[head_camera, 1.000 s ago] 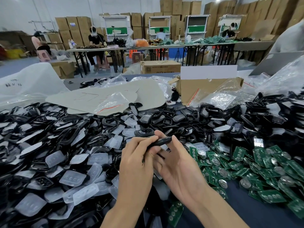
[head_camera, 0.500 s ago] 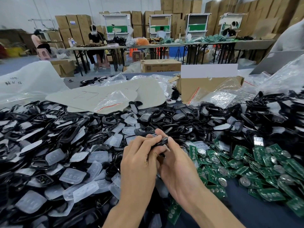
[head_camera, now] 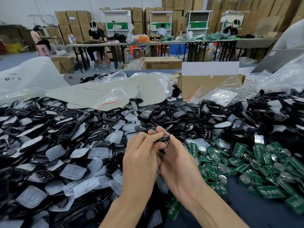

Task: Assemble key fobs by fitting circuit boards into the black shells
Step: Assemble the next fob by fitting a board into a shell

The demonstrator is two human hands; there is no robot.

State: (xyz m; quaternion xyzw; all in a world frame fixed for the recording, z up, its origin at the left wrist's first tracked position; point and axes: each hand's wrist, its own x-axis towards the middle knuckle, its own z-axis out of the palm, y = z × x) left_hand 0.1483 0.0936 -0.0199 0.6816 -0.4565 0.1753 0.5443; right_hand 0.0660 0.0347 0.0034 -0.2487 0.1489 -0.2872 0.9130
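In front of the box (head_camera: pixel 210 86), both hands meet over the heap. Left hand (head_camera: pixel 141 162): fingers curled, tips pinching a slim, glossy black fob (head_camera: pixel 162 138) seen edge-on. Right hand (head_camera: pixel 177 163): palm up, fingers curled round the fob's far end. Board inside or not, can't tell. Matte black shells (head_camera: pixel 164 114) and frosted, dimpled pads (head_camera: pixel 74 171) spread front-left of the box. Flat green boards (head_camera: pixel 246 162) with round silver cells lie front-right.
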